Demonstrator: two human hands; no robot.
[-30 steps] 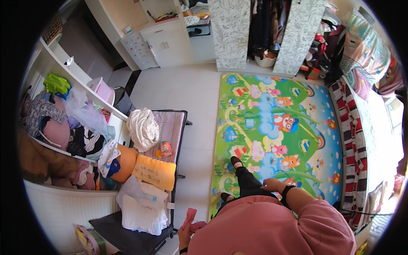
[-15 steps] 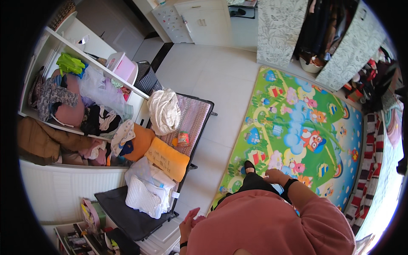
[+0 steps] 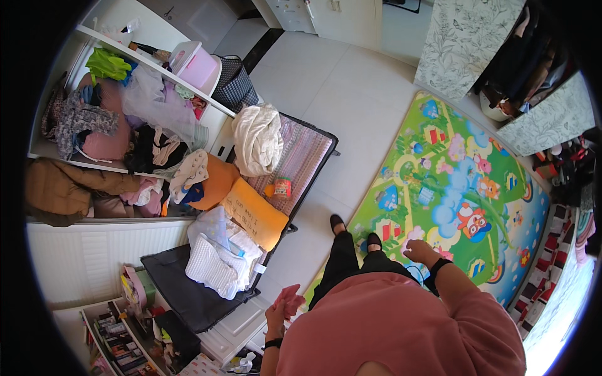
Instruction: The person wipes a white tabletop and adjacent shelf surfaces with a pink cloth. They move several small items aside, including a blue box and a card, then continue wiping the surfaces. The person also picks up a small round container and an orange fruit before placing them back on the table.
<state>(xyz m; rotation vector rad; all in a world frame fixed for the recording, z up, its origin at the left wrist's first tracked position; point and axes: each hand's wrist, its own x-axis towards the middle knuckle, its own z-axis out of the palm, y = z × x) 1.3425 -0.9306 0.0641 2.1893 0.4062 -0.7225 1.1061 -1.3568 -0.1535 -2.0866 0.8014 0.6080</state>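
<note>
My left hand [image 3: 274, 318] is closed around a crumpled pink cloth [image 3: 290, 301], which sticks up above the fingers. It hangs low beside my pink top, right of the folding bed's lower end. My right hand [image 3: 422, 252] is raised in front of my body over the play mat [image 3: 401, 169]. Its fingers are curled together, and I cannot make out anything in them. Nearest my left hand on the dark-framed bed [image 3: 303, 152] lie white folded cloths [image 3: 216, 266] and a yellow pillow [image 3: 258, 216].
Open shelves [image 3: 216, 122] at the left hold heaped clothes and a pink lidded box [image 3: 194, 64]. A cream cloth bundle [image 3: 257, 139] and a red-labelled jar [image 3: 282, 188] rest on the bed. Past the mat stands a patterned wardrobe [image 3: 461, 47] with hanging clothes.
My view has shifted, and both shoes now show at the mat's edge. More of the pink cloth shows in my left hand. My right hand has come slightly higher and further right.
</note>
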